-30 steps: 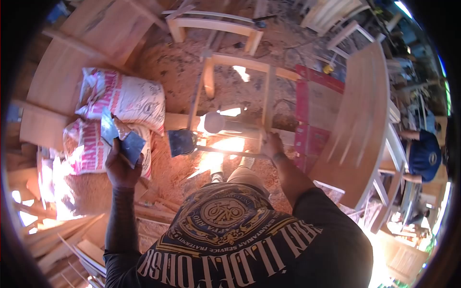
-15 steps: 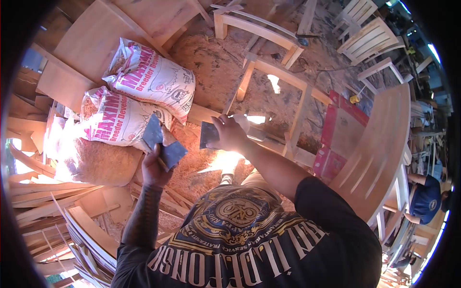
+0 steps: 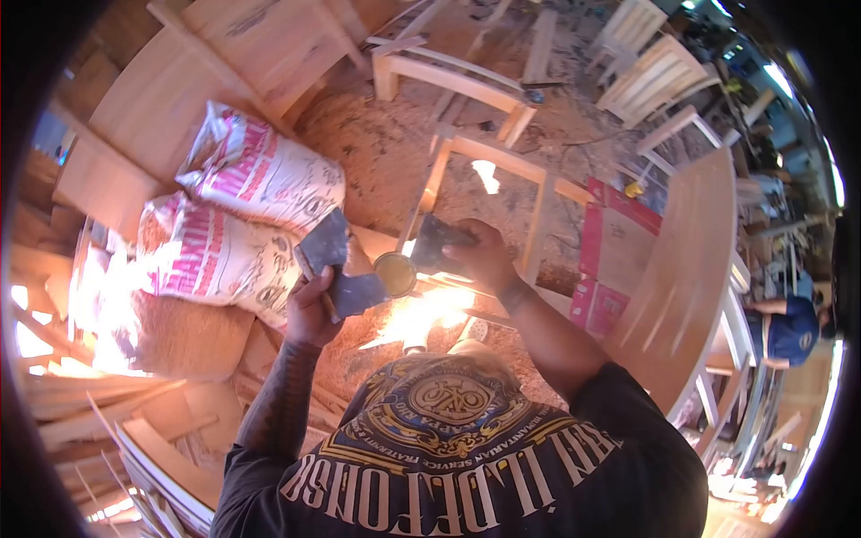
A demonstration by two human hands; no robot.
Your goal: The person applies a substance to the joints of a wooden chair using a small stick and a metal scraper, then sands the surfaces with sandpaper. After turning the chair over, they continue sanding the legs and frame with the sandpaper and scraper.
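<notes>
Dark scraper (image 3: 438, 244) in right hand (image 3: 486, 255), near left hand (image 3: 313, 314)

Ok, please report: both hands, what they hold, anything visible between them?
Left hand gripping dark flat pieces. Right hand holding dark flat blade. Round yellowish object shows between them.

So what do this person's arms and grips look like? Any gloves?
No gloves: the left grip and right grip are bare hands. Short, dark sleeves cover the upper arms. The right forearm looks mostly bare; the left forearm shows a dark pattern, maybe a tattoo or thin sleeve. I can't tell which.
</notes>
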